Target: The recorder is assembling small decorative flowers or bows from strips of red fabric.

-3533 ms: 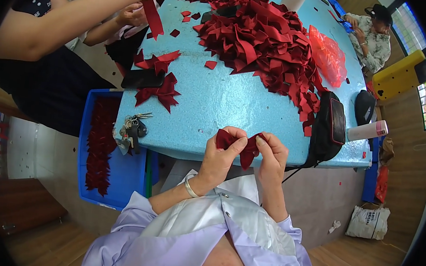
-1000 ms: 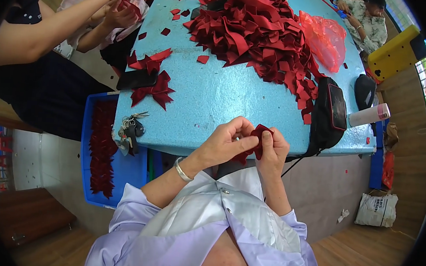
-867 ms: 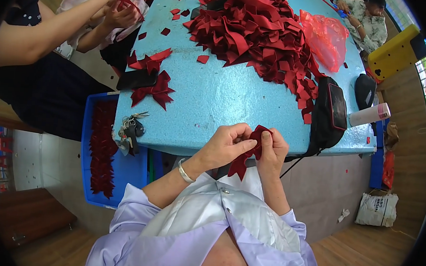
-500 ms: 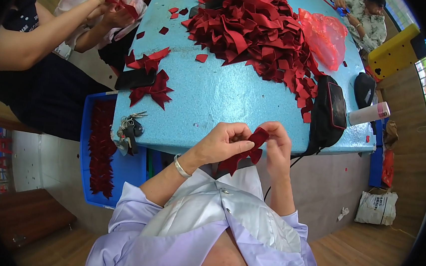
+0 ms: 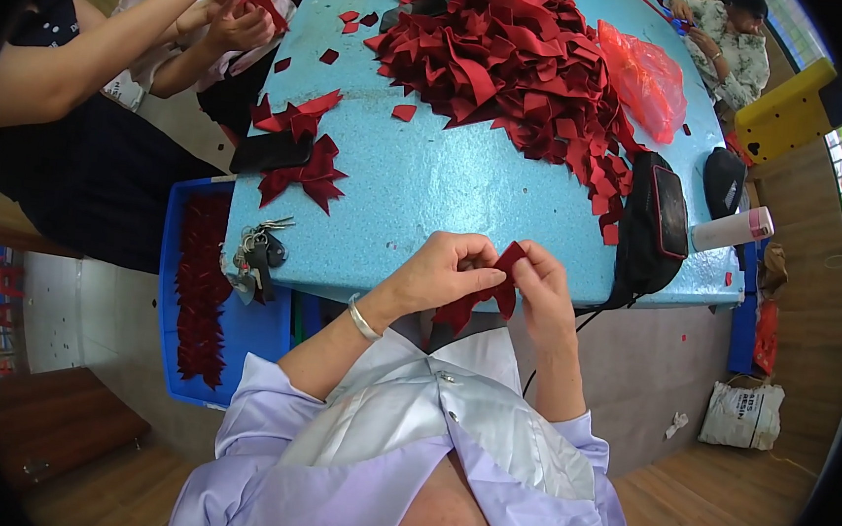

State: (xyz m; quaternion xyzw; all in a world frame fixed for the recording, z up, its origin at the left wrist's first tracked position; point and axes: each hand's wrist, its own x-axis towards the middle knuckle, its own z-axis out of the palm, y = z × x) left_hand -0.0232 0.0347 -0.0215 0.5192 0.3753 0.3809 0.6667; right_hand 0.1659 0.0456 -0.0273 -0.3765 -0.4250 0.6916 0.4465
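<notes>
Left hand (image 5: 445, 270) and right hand (image 5: 541, 284) together at the near edge of the blue table (image 5: 427, 184), fingers pinched closed on a dark red ribbon piece (image 5: 483, 290) folded between them. Just left, a key bunch (image 5: 256, 250); right, a black pouch (image 5: 653, 227). Farther off, finished red bows (image 5: 303, 155), then a big heap of red ribbon strips (image 5: 506, 57).

Hands: left hand (image 5: 445, 270) and right hand (image 5: 541, 287) pinch a dark red ribbon piece (image 5: 483, 293), frame centre.
Table: blue table (image 5: 447, 181); red ribbon pile (image 5: 516, 63) upper centre.
Left edge: keys (image 5: 256, 250).
</notes>
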